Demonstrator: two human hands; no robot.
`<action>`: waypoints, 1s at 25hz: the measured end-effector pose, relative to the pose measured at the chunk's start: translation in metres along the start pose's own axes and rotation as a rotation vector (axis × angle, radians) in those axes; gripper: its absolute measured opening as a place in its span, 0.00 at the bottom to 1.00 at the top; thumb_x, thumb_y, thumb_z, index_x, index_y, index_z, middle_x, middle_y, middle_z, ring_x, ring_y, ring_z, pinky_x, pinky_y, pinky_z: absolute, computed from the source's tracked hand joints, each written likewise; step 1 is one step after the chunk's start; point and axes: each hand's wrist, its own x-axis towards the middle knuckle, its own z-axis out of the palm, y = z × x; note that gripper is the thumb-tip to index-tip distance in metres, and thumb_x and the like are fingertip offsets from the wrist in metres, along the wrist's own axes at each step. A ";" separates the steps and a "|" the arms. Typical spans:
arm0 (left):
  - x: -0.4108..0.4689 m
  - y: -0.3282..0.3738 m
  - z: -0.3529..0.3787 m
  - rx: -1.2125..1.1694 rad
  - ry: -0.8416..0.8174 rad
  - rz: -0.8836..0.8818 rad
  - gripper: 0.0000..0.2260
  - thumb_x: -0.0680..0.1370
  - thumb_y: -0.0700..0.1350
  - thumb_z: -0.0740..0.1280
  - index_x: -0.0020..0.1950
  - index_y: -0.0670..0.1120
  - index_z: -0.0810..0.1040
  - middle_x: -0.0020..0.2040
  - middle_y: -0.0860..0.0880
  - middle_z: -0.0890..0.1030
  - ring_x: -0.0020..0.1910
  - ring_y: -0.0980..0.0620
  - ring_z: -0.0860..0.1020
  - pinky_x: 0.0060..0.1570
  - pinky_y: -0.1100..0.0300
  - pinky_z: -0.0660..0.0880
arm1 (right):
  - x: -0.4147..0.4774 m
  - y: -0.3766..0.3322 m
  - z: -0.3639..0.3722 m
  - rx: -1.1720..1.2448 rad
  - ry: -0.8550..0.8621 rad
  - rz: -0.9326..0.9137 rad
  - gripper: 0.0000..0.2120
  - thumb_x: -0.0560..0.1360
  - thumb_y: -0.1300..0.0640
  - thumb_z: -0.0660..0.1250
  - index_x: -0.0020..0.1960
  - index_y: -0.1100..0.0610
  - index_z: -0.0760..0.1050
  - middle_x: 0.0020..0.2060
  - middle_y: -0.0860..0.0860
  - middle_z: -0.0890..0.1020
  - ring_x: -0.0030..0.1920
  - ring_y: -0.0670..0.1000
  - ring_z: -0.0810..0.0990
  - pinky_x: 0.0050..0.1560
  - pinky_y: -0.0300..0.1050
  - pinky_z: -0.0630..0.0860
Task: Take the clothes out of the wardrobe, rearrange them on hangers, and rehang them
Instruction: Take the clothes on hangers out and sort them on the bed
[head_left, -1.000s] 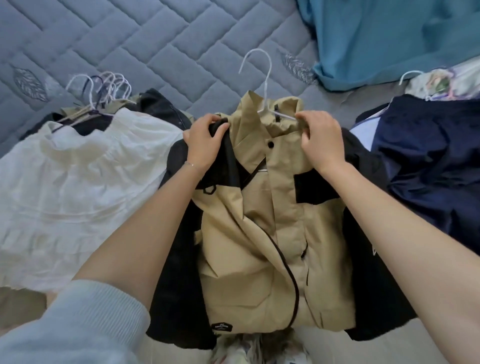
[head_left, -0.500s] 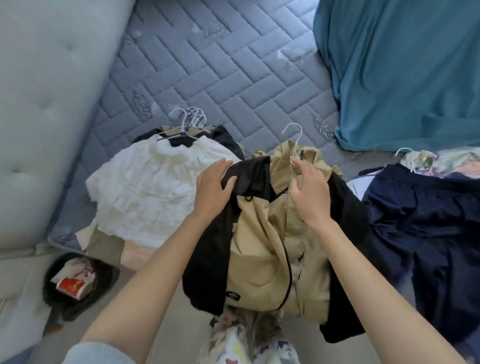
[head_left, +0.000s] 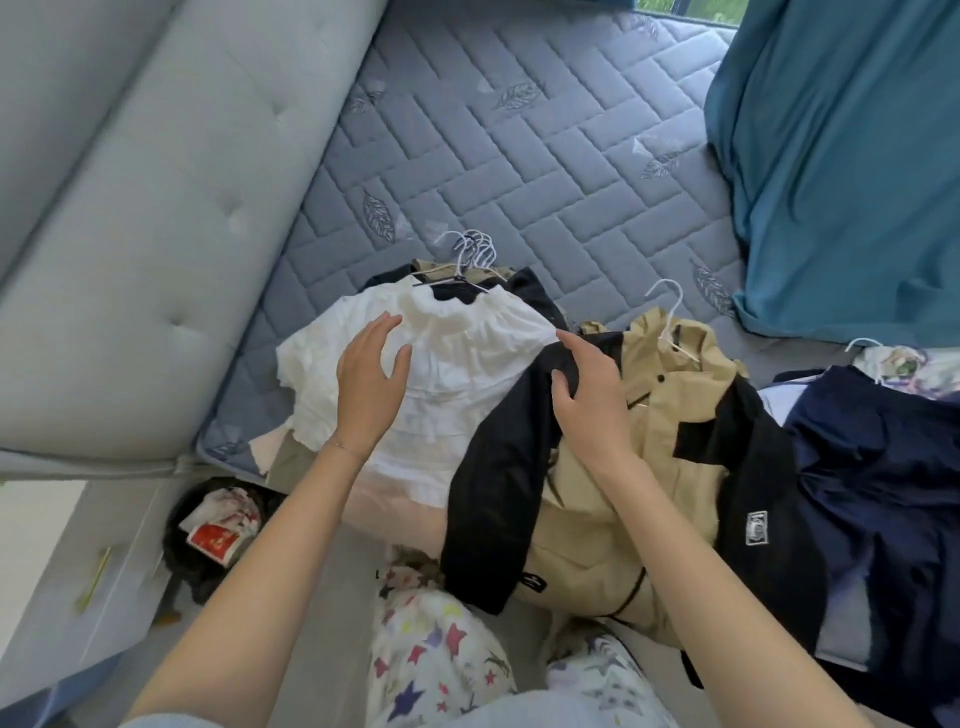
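Khaki-and-black jacket (head_left: 665, 395): lies front up at the near edge of the mattress (head_left: 519, 145), and I see its hem hanging over that edge.
White hanger (head_left: 665, 282): sits inside the jacket, with its hook sticking out past the collar.
Right hand (head_left: 592, 400): rests on the jacket's black left shoulder, fingers reaching toward the seam and thumb bent into the fabric. I cannot tell whether it pinches a fold or only presses.
Left hand (head_left: 371, 384): fingers spread and straight, holding nothing, over the white ruffled garment (head_left: 467, 353). I cannot tell whether it touches the cloth.
White ruffled garment: tops a pile just left of the jacket, touching its black sleeve.
Hanger hooks (head_left: 472, 252): a bunch of white ones fans out at the far end of that pile.
Navy garment (head_left: 883, 467): lies right of the jacket, partly under its black sleeve.
Teal cloth (head_left: 841, 156): heaped at the far right of the mattress.
Padded headboard (head_left: 156, 208): runs along the left.
Bin (head_left: 218, 525): black-lined and on the floor beneath the mattress corner, with paper rubbish in it.
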 end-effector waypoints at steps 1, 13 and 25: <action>0.013 -0.015 -0.008 -0.004 -0.017 -0.003 0.17 0.82 0.45 0.63 0.71 0.45 0.72 0.71 0.47 0.73 0.72 0.49 0.68 0.73 0.51 0.63 | 0.006 -0.008 0.015 -0.010 0.004 0.025 0.23 0.78 0.61 0.63 0.72 0.53 0.67 0.65 0.50 0.75 0.66 0.52 0.70 0.68 0.50 0.68; 0.135 -0.171 0.015 -0.020 -0.275 0.021 0.17 0.82 0.45 0.62 0.71 0.44 0.71 0.69 0.46 0.74 0.69 0.47 0.71 0.71 0.50 0.66 | 0.103 -0.023 0.178 -0.091 0.077 0.200 0.22 0.78 0.60 0.62 0.72 0.54 0.67 0.69 0.51 0.72 0.70 0.52 0.68 0.71 0.49 0.64; 0.238 -0.267 0.159 0.274 -0.362 0.075 0.23 0.84 0.53 0.53 0.78 0.48 0.60 0.77 0.46 0.63 0.76 0.46 0.58 0.75 0.46 0.51 | 0.227 0.109 0.291 -0.450 -0.052 0.064 0.24 0.81 0.52 0.57 0.76 0.54 0.61 0.76 0.55 0.62 0.76 0.57 0.56 0.75 0.56 0.53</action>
